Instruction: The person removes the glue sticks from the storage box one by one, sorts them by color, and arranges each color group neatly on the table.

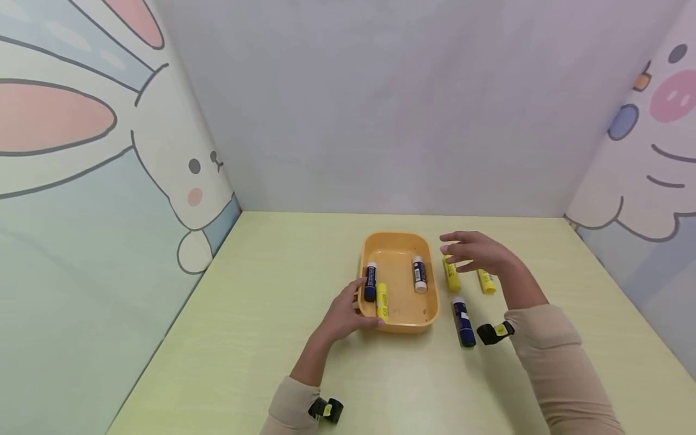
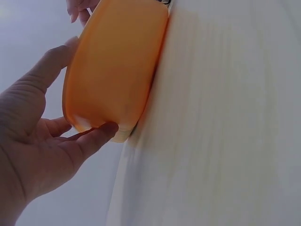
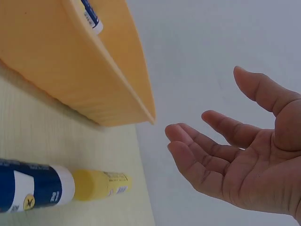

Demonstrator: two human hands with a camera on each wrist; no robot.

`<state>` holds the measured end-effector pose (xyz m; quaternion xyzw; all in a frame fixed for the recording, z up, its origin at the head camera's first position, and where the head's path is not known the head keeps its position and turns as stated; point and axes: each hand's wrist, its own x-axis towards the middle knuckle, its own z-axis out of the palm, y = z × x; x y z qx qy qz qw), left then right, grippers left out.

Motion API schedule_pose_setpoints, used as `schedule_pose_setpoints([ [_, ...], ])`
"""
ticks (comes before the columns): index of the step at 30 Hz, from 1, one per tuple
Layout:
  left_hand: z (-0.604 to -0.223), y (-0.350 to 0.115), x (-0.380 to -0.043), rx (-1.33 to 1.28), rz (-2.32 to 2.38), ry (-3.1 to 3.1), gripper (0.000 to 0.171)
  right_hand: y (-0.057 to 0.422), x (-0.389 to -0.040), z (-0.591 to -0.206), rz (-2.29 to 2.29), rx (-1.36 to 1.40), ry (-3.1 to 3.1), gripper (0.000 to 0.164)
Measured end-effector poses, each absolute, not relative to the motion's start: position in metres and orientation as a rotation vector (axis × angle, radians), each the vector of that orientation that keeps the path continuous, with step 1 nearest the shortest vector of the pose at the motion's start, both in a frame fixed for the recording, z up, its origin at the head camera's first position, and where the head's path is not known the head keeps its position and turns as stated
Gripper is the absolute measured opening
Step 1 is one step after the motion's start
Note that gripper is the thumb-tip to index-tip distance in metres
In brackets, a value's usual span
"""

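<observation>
An orange plastic tray (image 1: 399,327) with raised walls stands on the table. My left hand (image 1: 345,311) grips its near left corner, thumb at the front rim and fingers along the side wall. Inside lie a dark blue glue stick (image 1: 370,283), a yellow glue stick (image 1: 382,302) and a blue-and-white glue stick (image 1: 420,275). To the tray's right hovers my right hand (image 1: 481,252), its fingers loosely spread and holding nothing. Below it are two more yellow glue sticks, one next to the tray (image 1: 452,277) and one farther right (image 1: 486,282). Nearer me lies another blue glue stick (image 1: 464,323).
The pale yellow-green table (image 1: 261,326) extends around the tray. A plain grey wall (image 1: 391,121) rises at the back. Side panels with a cartoon rabbit (image 1: 174,169) and a cartoon pig (image 1: 660,175) border the table left and right.
</observation>
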<state>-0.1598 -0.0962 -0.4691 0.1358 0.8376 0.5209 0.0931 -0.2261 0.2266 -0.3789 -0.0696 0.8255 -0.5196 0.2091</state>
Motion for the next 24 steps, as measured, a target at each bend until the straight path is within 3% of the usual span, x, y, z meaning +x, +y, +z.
schedule_pose_setpoints([
  [9, -0.471, -0.098, -0.16, 0.381, 1.588, 2.454, 0.096, 0.198, -0.233, -0.375, -1.429, -0.209, 2.281, 0.075],
  [17, -0.471, -0.097, -0.159, 0.354, 1.591, 2.445, 0.097, 0.176, -0.24, -0.375, -1.457, -0.205, 2.229, 0.062],
  [24, -0.472, -0.096, -0.161, 0.331, 1.607, 2.43, 0.096, 0.157, -0.252, -0.382, -1.435, -0.176, 2.213, 0.064],
])
